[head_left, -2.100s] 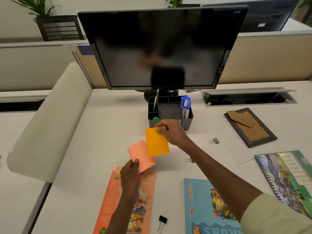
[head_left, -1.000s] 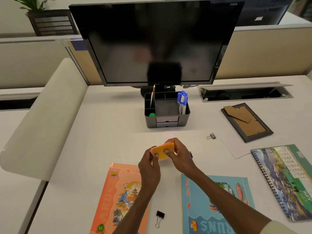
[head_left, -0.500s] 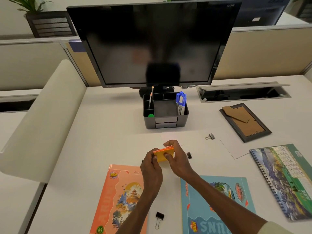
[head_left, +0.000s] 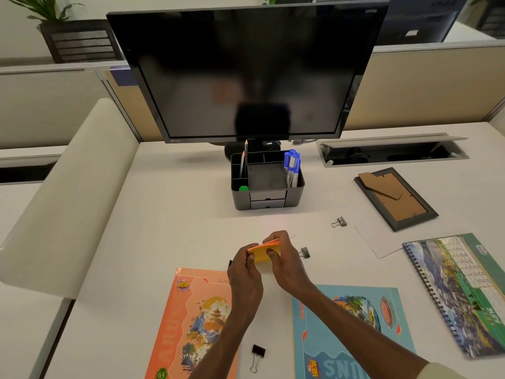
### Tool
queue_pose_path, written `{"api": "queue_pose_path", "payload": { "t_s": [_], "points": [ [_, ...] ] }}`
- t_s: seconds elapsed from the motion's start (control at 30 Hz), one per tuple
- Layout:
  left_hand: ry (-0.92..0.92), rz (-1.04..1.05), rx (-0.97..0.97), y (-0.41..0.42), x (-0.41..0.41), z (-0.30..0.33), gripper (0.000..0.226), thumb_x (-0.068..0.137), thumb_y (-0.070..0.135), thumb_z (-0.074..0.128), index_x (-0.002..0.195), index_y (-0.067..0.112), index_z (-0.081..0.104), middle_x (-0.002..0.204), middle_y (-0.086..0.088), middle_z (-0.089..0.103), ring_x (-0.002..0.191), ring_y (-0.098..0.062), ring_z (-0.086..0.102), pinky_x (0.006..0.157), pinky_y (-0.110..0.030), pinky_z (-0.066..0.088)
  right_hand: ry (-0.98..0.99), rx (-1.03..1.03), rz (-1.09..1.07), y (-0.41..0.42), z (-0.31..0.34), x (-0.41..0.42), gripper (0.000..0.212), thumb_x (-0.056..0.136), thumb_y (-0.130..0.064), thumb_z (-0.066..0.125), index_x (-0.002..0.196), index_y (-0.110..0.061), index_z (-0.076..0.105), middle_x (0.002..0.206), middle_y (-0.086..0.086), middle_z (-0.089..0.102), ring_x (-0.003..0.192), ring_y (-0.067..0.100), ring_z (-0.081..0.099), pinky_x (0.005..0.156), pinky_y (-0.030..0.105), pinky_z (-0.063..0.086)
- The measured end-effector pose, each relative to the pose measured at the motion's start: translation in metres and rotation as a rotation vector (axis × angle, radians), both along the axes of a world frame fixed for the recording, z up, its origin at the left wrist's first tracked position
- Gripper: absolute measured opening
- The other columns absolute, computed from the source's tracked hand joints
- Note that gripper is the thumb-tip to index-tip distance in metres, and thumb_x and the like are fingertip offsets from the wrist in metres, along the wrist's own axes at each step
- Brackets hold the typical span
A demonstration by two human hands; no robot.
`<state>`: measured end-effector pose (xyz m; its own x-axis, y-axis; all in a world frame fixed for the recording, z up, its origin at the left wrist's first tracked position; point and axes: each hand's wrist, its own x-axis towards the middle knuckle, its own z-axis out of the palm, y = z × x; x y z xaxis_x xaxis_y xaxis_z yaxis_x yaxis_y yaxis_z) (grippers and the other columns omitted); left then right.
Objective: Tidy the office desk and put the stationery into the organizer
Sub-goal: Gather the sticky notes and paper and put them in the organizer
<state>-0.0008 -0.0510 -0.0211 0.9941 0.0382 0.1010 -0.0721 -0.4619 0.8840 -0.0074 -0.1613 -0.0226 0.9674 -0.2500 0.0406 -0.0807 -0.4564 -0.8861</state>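
— While both hands are up over the white desk point(head_left: 169, 228), what are they on?

— In the head view, the left hand point(head_left: 246, 272) and the right hand point(head_left: 287, 266) pinch one small stack of sticky notes point(head_left: 263, 254) between them. Orange sheet faces the camera, a pink edge shows along the top. Left thumb and fingers curl round the stack's left edge, the right thumb presses on its front with the fingers curled behind its top right edge.

— And where is that stack?

— Lifted off the desk, in front of the black organizer point(head_left: 266, 181) and well short of it. The organizer stands under the monitor point(head_left: 246, 69), with pencils point(head_left: 244, 160) in a left compartment, a green item point(head_left: 243, 188) in the front left one, blue markers point(head_left: 291, 166) on the right; its middle tray shows only its dark floor.

— What else lies about?

— A silver binder clip point(head_left: 339, 222) to the right, another clip point(head_left: 305, 253) just beside the right hand, a black binder clip point(head_left: 257, 356) near the front edge between an orange notebook point(head_left: 191, 324) and a blue notebook point(head_left: 352, 332). A picture frame point(head_left: 396, 198) lies face down at the right, a spiral calendar point(head_left: 459, 291) nearer, a white sheet point(head_left: 374, 239) between them.
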Motion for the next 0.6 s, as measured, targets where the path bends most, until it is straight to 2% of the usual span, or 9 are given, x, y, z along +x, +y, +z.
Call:
{"api": "queue_pose_path", "payload": {
  "t_s": [0.07,0.13,0.2,0.33,0.43,0.53,0.6],
  "points": [
    [-0.002,0.002,0.001,-0.0006,0.0009,-0.0003,0.024,0.099,0.003,0.045,0.110,0.012,0.064,0.091,0.018,0.058,0.083,0.006,0.054,0.084,-0.046,0.053,-0.013,0.007,0.000,0.0006,0.0011,-0.0001,0.025,0.095,0.001,0.046,0.118,-0.009,0.042,0.111,0.006,0.055,0.101,0.019,0.055,0.082,0.027,0.051],
    [-0.009,-0.001,0.000,-0.0014,0.0012,-0.0005,0.023,0.099,0.003,0.045,0.110,0.011,0.064,0.092,0.015,0.059,0.082,0.005,0.054,0.085,-0.047,0.052,-0.018,0.010,-0.010,0.0013,0.0026,-0.0005,0.030,0.096,-0.001,0.047,0.124,-0.011,0.040,0.115,0.006,0.055,0.104,0.018,0.054,0.086,0.031,0.051],
    [-0.010,-0.002,0.000,-0.0019,0.0011,-0.0002,0.023,0.099,0.002,0.045,0.110,0.010,0.064,0.094,0.011,0.061,0.082,0.000,0.054,0.086,-0.048,0.051,-0.030,0.001,-0.025,0.0012,0.0044,-0.0006,0.032,0.096,-0.003,0.047,0.126,-0.013,0.041,0.116,0.005,0.056,0.105,0.017,0.054,0.088,0.029,0.050],
    [-0.005,0.008,-0.003,-0.0020,0.0021,0.0015,0.024,0.099,0.001,0.044,0.109,0.011,0.063,0.091,0.009,0.061,0.079,-0.009,0.056,0.083,-0.048,0.051,-0.094,-0.088,0.007,0.0002,0.0065,-0.0011,0.021,0.096,-0.001,0.045,0.113,-0.011,0.053,0.111,0.003,0.060,0.101,0.017,0.053,0.084,0.024,0.044],
    [0.004,0.004,-0.004,-0.0034,0.0032,0.0032,0.026,0.098,-0.001,0.044,0.109,0.014,0.063,0.091,0.009,0.061,0.080,-0.014,0.057,0.083,-0.045,0.050,-0.099,-0.113,0.019,0.0008,0.0067,-0.0022,0.016,0.097,-0.008,0.043,0.108,-0.010,0.055,0.106,0.004,0.059,0.097,0.018,0.051,0.081,0.022,0.042],
    [0.014,-0.001,-0.001,-0.0041,0.0027,0.0023,0.026,0.099,0.001,0.044,0.109,0.014,0.063,0.092,0.009,0.062,0.083,-0.015,0.058,0.084,-0.043,0.049,-0.052,-0.133,0.030,0.0020,0.0064,-0.0020,0.024,0.096,-0.022,0.038,0.108,-0.009,0.054,0.107,0.006,0.057,0.098,0.019,0.049,0.079,0.019,0.039],
    [0.018,-0.003,0.014,-0.0042,0.0014,0.0003,0.024,0.099,0.001,0.044,0.107,0.013,0.063,0.090,0.008,0.061,0.082,-0.017,0.058,0.081,-0.039,0.049,-0.038,-0.137,0.033,0.0021,0.0071,-0.0015,0.022,0.097,-0.021,0.040,0.109,-0.008,0.053,0.107,0.007,0.056,0.097,0.019,0.049,0.078,0.017,0.038]
  ]
}}
